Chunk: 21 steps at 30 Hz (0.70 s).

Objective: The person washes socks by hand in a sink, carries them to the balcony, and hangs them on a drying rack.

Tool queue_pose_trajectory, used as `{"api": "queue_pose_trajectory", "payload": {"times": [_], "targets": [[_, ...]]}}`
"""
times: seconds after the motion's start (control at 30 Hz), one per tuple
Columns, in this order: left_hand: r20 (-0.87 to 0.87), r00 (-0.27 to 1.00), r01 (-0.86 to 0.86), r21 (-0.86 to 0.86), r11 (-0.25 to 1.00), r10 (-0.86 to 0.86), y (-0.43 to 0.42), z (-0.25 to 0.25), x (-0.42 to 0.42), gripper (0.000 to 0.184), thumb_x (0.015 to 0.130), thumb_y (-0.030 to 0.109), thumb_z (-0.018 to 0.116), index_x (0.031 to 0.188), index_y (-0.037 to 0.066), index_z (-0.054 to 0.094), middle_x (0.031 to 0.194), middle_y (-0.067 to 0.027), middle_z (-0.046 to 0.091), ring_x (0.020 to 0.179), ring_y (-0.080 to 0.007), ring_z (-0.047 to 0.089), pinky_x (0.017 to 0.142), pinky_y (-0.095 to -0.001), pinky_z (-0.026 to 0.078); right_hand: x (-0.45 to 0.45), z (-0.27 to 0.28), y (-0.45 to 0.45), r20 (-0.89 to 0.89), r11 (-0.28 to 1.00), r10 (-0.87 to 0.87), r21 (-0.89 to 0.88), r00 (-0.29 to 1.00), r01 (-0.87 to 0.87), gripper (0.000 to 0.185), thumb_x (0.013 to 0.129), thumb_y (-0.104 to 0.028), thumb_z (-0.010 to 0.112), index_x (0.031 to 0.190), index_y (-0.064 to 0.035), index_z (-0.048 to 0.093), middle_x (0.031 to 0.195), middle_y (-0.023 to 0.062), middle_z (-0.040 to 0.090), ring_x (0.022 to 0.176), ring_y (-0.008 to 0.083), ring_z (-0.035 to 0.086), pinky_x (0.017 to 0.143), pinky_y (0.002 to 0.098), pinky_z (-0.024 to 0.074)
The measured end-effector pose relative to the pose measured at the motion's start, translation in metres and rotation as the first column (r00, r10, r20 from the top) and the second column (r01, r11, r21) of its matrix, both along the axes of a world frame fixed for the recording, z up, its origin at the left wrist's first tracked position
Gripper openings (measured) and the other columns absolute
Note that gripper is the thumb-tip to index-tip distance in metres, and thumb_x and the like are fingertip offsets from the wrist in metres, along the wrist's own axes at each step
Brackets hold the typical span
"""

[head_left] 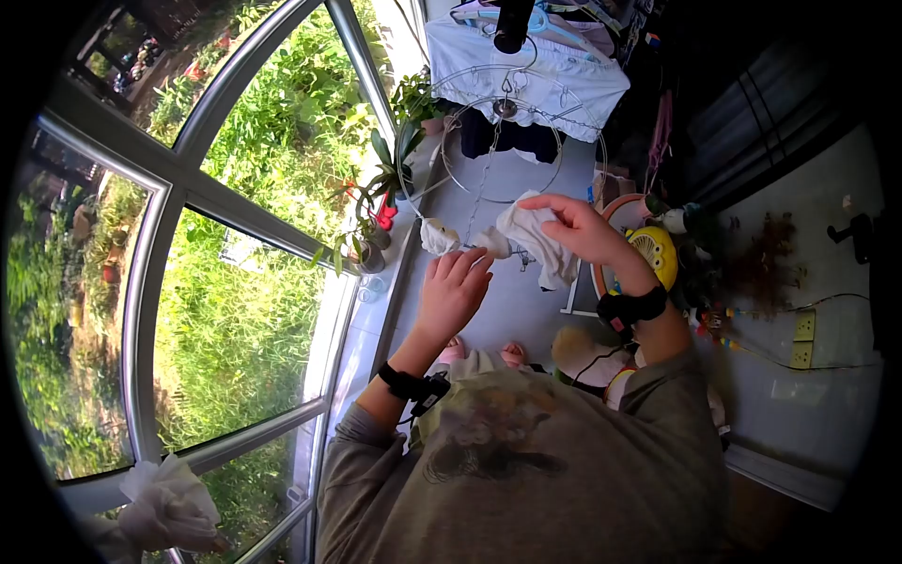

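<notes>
Palm down, our right hand pinches a soft, wrinkly white cloth by the round, thin wire rack — our left hand curls nearby, but we can't tell its grip.

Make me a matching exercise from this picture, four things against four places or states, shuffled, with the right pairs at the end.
Things:
1. Right hand
2. Wall sockets
3. Wire hanger
4. Potted plant

Places or states:
A. On the wall at the picture's far right
B. Beside the window
C. Touching a white cloth
D. Silvery, with round rings

Pairs: 1-C, 2-A, 3-D, 4-B
</notes>
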<state>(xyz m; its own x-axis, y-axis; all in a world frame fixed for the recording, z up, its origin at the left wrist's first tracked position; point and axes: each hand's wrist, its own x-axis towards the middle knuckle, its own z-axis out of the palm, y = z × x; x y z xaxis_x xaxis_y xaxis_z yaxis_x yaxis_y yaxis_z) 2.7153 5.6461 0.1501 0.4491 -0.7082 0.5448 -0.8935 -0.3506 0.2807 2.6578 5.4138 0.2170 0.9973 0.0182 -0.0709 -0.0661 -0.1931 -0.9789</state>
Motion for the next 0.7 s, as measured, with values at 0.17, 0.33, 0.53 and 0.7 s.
{"api": "queue_pose_trajectory", "payload": {"times": [0.17, 0.33, 0.53, 0.7], "targets": [[0.085, 0.996, -0.033, 0.056, 0.998, 0.028, -0.032, -0.006, 0.0, 0.028, 0.075, 0.02, 0.062, 0.102, 0.016, 0.057, 0.103, 0.0021, 0.056, 0.108, -0.0143, 0.049, 0.098, -0.0407, 0.025, 0.011, -0.014, -0.007, 0.027, 0.985, 0.038, -0.169, 0.999, -0.033, 0.036, 0.086, 0.0, 0.046, 0.121, -0.0047, 0.053, 0.097, -0.0007, 0.059, 0.078, 0.0025, 0.05, 0.068, 0.0194, 0.0422], [0.155, 0.988, -0.039, 0.101, 0.994, 0.023, -0.036, -0.017, 0.013, 0.014, 0.076, 0.014, 0.057, 0.089, 0.018, 0.057, 0.086, 0.0047, 0.054, 0.102, -0.0121, 0.051, 0.103, -0.0439, 0.021, 0.022, -0.055, 0.001, 0.402, 0.738, 0.094, -0.642, 0.911, 0.207, 0.041, 0.08, -0.003, 0.055, 0.12, -0.0114, 0.054, 0.095, 0.0095, 0.06, 0.082, 0.0227, 0.058, 0.071, 0.0331, 0.0473], [0.152, 0.988, -0.014, 0.101, 0.995, -0.002, -0.02, -0.013, 0.027, 0.012, 0.074, 0.011, 0.058, 0.083, 0.017, 0.058, 0.083, 0.0051, 0.056, 0.094, -0.0119, 0.055, 0.102, -0.0473, 0.021, 0.001, -0.033, 0.018, 0.479, 0.435, 0.102, -0.81, 0.872, 0.394, 0.026, 0.073, -0.011, 0.064, 0.098, -0.0109, 0.059, 0.087, 0.0058, 0.058, 0.087, 0.0229, 0.057, 0.075, 0.0341, 0.0472], [0.178, 0.983, -0.061, 0.124, 0.99, 0.039, -0.013, -0.007, 0.029, 0.013, 0.074, 0.016, 0.059, 0.088, 0.018, 0.059, 0.085, 0.0049, 0.055, 0.096, -0.0116, 0.053, 0.101, -0.0443, 0.023, -0.011, -0.071, 0.03, 0.378, 0.43, 0.268, -0.87, 0.886, 0.242, 0.02, 0.071, -0.012, 0.066, 0.091, -0.0126, 0.06, 0.081, 0.0029, 0.059, 0.085, 0.0181, 0.058, 0.092, 0.0401, 0.0393]]}}
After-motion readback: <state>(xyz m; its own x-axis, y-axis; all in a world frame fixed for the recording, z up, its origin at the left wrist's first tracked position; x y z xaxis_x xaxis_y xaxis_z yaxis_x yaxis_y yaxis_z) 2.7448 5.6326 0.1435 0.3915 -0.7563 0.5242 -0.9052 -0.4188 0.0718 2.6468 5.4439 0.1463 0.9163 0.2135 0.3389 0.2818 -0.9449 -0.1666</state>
